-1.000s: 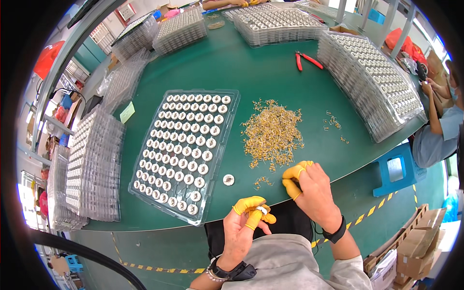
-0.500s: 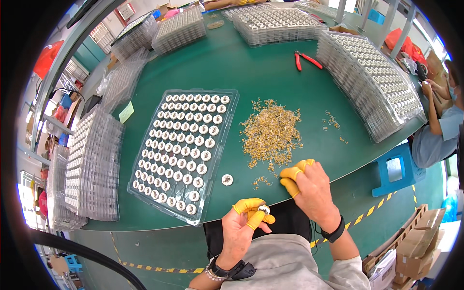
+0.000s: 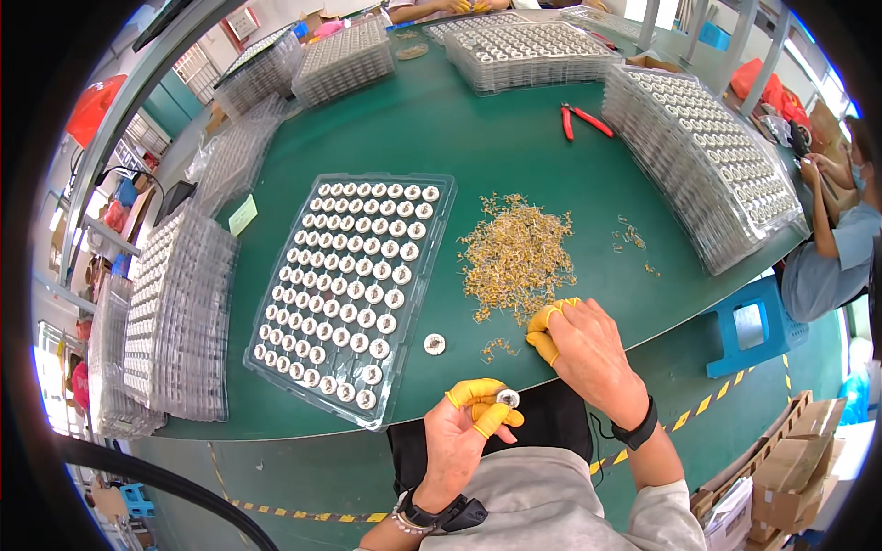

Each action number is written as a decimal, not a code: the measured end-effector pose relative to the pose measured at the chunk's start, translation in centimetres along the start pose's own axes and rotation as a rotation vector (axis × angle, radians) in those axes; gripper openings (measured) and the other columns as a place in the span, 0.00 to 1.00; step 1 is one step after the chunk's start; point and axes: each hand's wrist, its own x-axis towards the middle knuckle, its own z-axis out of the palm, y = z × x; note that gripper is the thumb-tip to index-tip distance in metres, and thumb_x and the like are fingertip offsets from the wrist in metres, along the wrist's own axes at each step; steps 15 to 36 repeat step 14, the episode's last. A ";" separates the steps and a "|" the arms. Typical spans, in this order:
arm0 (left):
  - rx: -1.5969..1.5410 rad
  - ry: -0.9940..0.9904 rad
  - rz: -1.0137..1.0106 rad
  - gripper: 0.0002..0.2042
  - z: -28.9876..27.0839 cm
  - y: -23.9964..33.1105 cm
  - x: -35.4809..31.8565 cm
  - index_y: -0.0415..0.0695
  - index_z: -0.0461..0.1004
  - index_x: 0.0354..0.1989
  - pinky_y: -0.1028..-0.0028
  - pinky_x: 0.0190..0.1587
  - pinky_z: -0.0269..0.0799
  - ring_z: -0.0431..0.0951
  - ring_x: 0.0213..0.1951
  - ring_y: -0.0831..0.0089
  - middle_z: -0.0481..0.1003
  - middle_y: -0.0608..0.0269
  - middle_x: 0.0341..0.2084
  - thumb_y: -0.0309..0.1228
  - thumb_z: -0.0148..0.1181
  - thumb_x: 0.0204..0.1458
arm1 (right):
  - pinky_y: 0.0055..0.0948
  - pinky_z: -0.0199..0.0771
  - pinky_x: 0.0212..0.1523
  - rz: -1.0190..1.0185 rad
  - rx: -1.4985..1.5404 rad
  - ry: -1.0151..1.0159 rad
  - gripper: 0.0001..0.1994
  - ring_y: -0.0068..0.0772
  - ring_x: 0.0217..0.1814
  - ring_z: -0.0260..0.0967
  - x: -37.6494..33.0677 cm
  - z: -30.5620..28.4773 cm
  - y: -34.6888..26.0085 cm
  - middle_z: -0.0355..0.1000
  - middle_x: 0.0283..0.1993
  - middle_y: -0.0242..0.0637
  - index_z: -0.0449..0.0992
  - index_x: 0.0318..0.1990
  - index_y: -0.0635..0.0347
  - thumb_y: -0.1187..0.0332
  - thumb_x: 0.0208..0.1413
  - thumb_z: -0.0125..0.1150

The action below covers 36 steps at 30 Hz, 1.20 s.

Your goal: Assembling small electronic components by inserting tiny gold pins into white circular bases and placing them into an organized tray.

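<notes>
Between the yellow-covered fingertips of my left hand [image 3: 464,427] sits a small round white part [image 3: 507,398] with a dark metallic centre, held just off the table's front edge. My right hand [image 3: 586,354], also in yellow finger covers, is at the near edge of a heap of small yellow-and-silver wire pieces [image 3: 516,257]. Its fingers are bent together, and whatever they pinch is hidden. One loose white round part [image 3: 434,344] lies on the table beside a clear plastic tray [image 3: 390,390] holding rows of the same parts. A few wire pieces [image 3: 499,349] lie between my hands.
Tall stacks of filled trays stand at the left [image 3: 179,321], right [image 3: 703,156] and far side [image 3: 533,60] of the green table [image 3: 386,119]. Red-handled pliers [image 3: 585,121] lie at the back. A blue stool [image 3: 755,326] and a seated person [image 3: 831,248] are at the right.
My right hand has shifted slightly left towards the heap, its fingers curling further down. The round part in my left hand has turned, showing more of its face.
</notes>
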 end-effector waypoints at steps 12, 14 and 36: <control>0.017 -0.029 -0.009 0.09 -0.1 0.0 0.1 0.31 0.72 0.44 0.73 0.28 0.81 0.81 0.33 0.66 0.77 0.52 0.35 0.21 0.58 0.57 | 0.41 0.63 0.36 0.092 0.060 0.024 0.07 0.46 0.31 0.63 -1.5 -0.7 0.3 0.67 0.28 0.40 0.71 0.31 0.59 0.79 0.44 0.61; 0.019 -0.029 -0.006 0.09 -0.1 -0.1 0.1 0.31 0.72 0.44 0.73 0.28 0.80 0.81 0.34 0.66 0.77 0.53 0.35 0.21 0.58 0.57 | 0.42 0.65 0.39 0.143 0.229 0.036 0.06 0.49 0.34 0.66 -1.7 -0.2 0.5 0.70 0.31 0.42 0.73 0.33 0.58 0.74 0.48 0.64; 0.019 -0.029 -0.006 0.09 -0.1 -0.1 0.1 0.31 0.72 0.44 0.73 0.28 0.80 0.81 0.34 0.66 0.77 0.53 0.35 0.21 0.58 0.57 | 0.42 0.65 0.39 0.143 0.229 0.036 0.06 0.49 0.34 0.66 -1.7 -0.2 0.5 0.70 0.31 0.42 0.73 0.33 0.58 0.74 0.48 0.64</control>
